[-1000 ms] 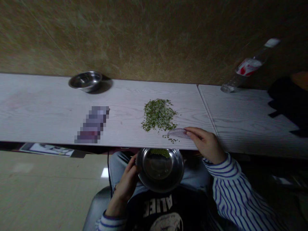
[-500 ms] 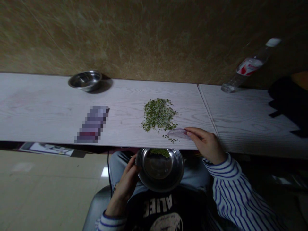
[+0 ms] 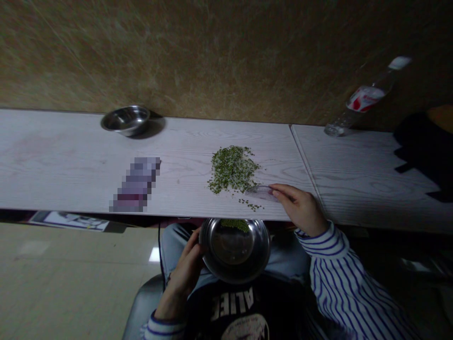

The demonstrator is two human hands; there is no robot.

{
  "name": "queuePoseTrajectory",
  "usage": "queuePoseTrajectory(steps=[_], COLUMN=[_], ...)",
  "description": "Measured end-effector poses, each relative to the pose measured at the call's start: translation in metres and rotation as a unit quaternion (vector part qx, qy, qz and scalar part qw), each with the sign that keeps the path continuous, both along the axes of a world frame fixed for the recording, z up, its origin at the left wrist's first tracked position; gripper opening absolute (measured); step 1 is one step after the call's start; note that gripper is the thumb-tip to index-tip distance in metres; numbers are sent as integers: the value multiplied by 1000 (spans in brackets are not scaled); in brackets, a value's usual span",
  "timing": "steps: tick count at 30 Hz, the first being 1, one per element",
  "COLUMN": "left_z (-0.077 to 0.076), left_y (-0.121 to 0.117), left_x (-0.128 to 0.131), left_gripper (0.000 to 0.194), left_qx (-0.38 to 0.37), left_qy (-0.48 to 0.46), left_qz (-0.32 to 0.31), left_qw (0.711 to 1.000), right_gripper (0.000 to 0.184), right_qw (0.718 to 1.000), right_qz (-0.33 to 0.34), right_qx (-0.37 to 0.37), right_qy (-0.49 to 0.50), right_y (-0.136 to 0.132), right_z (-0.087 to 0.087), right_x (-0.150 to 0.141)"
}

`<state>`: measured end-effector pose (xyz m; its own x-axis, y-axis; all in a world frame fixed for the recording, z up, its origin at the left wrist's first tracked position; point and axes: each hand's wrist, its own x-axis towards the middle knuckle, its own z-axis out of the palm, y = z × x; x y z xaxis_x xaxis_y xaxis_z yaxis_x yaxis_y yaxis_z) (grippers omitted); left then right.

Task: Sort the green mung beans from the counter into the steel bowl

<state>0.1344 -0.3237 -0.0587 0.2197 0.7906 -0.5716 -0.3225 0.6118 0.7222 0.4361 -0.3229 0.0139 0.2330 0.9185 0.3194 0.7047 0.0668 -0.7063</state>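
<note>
My left hand (image 3: 189, 264) grips the left rim of a steel bowl (image 3: 235, 276) on my lap, just under the table's front edge. Green beans (image 3: 235, 225) lie against the bowl's far side. Between the thumb and fingers of my right hand (image 3: 300, 208) is a thin, translucent purplish piece (image 3: 262, 192), flat and rounded; its exact kind is unclear. Its tip reaches the near right edge of a spread-out pile of green beans mixed with white bits (image 3: 233, 170). Several loose green beans (image 3: 251, 205) lie apart, nearer the table edge.
On the pale wood-grain table (image 3: 187, 189), a smaller steel bowl (image 3: 126, 121) stands at the back left. A blurred-out flat object (image 3: 136, 184) lies left of the pile. Toward the right are a clear bottle (image 3: 364, 99) with a white cap and a dark cloth-like item (image 3: 424, 146).
My right hand has shifted slightly left and away from me, bringing the purplish piece closer to the pile and tilting it. My left hand and the bowl stay put.
</note>
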Motion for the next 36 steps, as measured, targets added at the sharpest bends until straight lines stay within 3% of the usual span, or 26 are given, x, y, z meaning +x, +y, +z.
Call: queuePoseTrajectory(steps=[10,19,22,29,36], left_z=[4,2,3,6,10], left_y=[-1,-3,-2,0,0], left_x=[0,1,3,10,15], left_gripper=[57,54,56,54,56], left_qx=[0,12,1,-3,-2], left_qy=[-10,-4,-7,-23,-22], left_qz=[1,-7,-21,-25,-27], left_qw=[1000,1000,1000,999,999], right_gripper=[25,23,22,24,26], right_qw=[996,990,993,998,995], right_qz=[85,138,111,-34,-87], right_qx=[-11,-5,-7,15,7], right_qy=[-21,-28,-30,-52,-46], right_y=[13,9,1,-30,-43], right_z=[2,6,8,3,-3], right_x=[-3,0,-2,4,-13])
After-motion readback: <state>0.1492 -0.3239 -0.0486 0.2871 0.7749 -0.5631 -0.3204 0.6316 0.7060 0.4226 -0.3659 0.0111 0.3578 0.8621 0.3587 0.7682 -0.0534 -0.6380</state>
